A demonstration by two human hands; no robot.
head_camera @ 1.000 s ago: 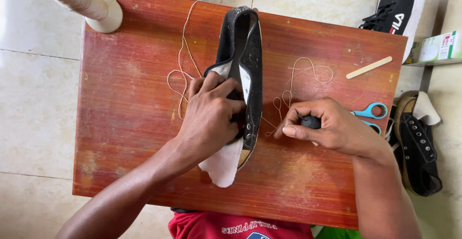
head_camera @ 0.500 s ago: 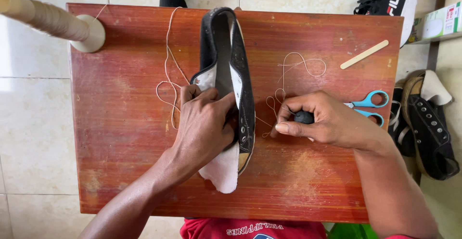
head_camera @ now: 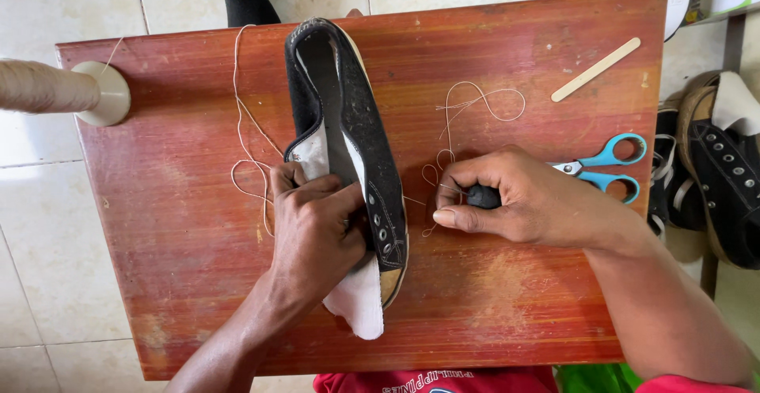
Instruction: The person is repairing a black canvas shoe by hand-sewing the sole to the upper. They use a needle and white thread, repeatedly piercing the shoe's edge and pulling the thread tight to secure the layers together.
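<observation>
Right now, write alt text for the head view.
A left hand steadies a black canvas shoe on a reddish wooden table, while the right hand grips a dark tool handle beside loose thread. Blue scissors lie behind.

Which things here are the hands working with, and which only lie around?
In use: left hand holds black shoe; right hand grips dark tool handle; thread.
Lying about: blue scissors, wooden stick, thread spool, other shoes.

The black tool (head_camera: 483,196) is mostly hidden inside the right hand (head_camera: 526,201), its working end unseen. The scissors' (head_camera: 606,167) blades are covered by that hand. At nine o'clock, the thread spool (head_camera: 47,86) is cut off by the edge.
</observation>
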